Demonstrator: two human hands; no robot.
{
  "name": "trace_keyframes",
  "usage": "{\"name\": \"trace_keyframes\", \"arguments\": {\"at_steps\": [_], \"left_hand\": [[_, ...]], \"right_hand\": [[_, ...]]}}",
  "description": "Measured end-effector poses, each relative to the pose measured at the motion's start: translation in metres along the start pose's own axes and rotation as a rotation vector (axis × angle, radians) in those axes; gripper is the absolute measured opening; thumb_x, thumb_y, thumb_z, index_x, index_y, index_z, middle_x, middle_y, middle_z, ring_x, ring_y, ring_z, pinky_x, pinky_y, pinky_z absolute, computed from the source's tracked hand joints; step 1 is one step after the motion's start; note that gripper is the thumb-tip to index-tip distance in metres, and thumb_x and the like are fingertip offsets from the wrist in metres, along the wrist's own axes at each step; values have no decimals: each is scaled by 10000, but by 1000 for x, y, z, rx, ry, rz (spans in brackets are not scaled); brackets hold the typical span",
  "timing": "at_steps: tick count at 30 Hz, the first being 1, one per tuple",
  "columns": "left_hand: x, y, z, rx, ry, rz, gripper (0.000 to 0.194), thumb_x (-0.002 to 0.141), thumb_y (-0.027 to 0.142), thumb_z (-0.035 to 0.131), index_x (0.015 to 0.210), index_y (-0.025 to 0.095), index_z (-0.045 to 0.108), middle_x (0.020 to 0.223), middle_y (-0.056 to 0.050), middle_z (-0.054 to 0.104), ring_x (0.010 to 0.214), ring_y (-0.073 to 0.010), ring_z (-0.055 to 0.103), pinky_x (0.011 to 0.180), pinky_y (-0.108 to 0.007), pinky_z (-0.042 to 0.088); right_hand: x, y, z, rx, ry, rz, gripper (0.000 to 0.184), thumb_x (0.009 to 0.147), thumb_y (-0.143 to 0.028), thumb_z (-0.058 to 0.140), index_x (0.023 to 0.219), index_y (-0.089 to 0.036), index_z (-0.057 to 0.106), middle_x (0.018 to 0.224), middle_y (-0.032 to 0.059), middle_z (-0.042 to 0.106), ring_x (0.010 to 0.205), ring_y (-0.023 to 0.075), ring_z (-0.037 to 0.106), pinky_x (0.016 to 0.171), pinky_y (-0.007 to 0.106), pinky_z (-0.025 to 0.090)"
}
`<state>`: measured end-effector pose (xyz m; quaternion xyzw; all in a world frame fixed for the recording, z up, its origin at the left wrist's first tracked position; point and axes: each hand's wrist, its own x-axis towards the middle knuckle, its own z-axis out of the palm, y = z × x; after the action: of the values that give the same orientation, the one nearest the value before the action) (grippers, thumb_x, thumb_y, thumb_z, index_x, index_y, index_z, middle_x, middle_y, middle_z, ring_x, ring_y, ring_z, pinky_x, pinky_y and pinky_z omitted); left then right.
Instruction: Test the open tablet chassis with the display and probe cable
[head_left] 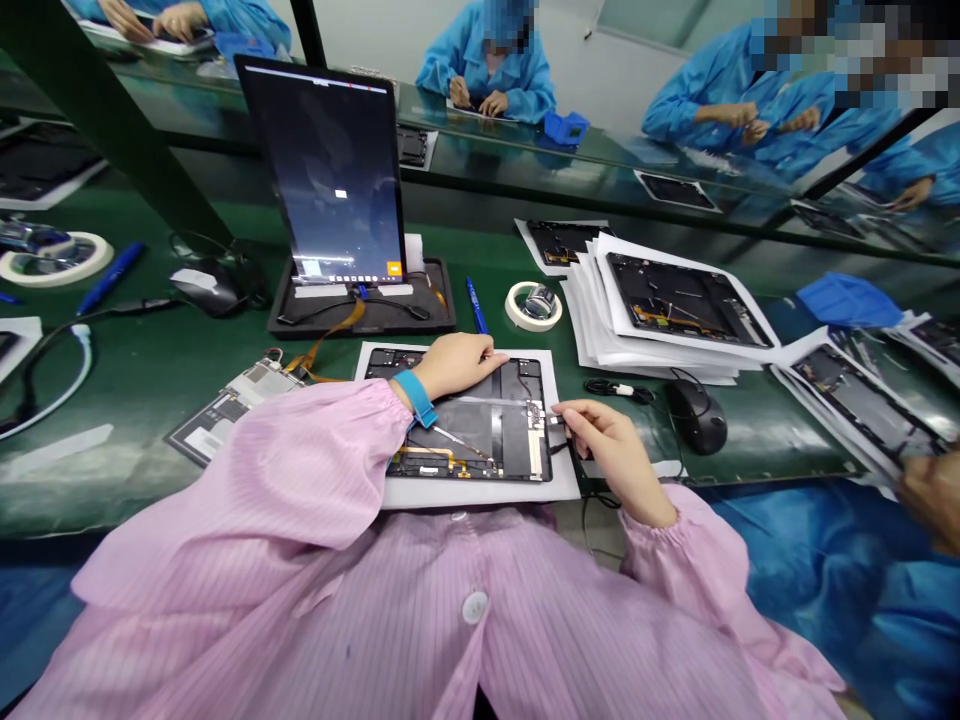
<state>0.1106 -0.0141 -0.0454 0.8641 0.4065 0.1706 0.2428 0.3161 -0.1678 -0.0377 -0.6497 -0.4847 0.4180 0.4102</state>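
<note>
An opened tablet housing [517,385], black with ribbon cables and a small circuit board showing, lies on a white foam sheet [480,492] in front of me. My left hand [459,366], a blue band at its wrist, rests across the housing's upper edge with its fingers stretched out. At the housing's right edge, my right hand [606,436] pinches a small cable plug [556,421] between thumb and fingertips, beside the board. Whether the plug is seated in its socket is too small to tell. A yellow ribbon cable [431,456] runs along the housing's lower part.
Behind stands a lit screen [337,180] in a black tray [300,322]. Loose electronics [240,395] lie left. Tape [533,306], a blue pen [476,305], stacked housings [682,297] and a black mouse [696,415] lie behind and right. A co-worker's hand [930,495] is at far right.
</note>
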Motion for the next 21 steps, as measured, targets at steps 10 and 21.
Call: {"name": "trace_keyframes", "arguments": {"at_steps": [10,21], "left_hand": [[-1,2,-5,57,-30,9,384,894,505,433,766,188,608,744,-33,659,661,-179,561,563,-271,290],[1,0,-3,69,-10,-7,390,891,508,453,732,187,610,740,-25,666,655,-170,565,544,-272,270]], "right_hand": [[9,2,7,-38,1,-7,352,784,-518,625,852,-179,556,619,-21,541,408,67,400,354,183,296],[5,-2,14,-561,39,-253,151,896,-302,455,877,-204,569,760,27,616,688,171,566,641,289,420]]}}
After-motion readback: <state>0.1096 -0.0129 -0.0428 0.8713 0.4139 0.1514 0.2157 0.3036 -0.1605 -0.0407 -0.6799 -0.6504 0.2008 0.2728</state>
